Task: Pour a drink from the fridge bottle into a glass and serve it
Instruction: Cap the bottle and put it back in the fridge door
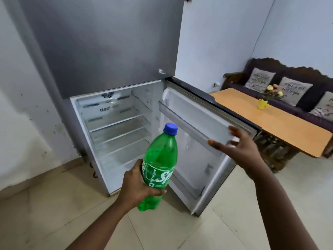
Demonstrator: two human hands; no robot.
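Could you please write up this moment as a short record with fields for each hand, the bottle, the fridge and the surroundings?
left hand: grips the green bottle round its label
right hand: fingers spread, at the edge of the open fridge door
bottle: upright, blue cap on, partly filled
fridge: lower compartment open, visible shelves bare
surroundings: wooden table with a yellow flower pot; sofa with cushions behind
glass: none in view

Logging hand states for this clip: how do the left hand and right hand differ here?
The left hand is curled round the green bottle; the right hand has its fingers spread. The left hand is clear of the fridge; the right hand is at the open fridge door. Both are bare.
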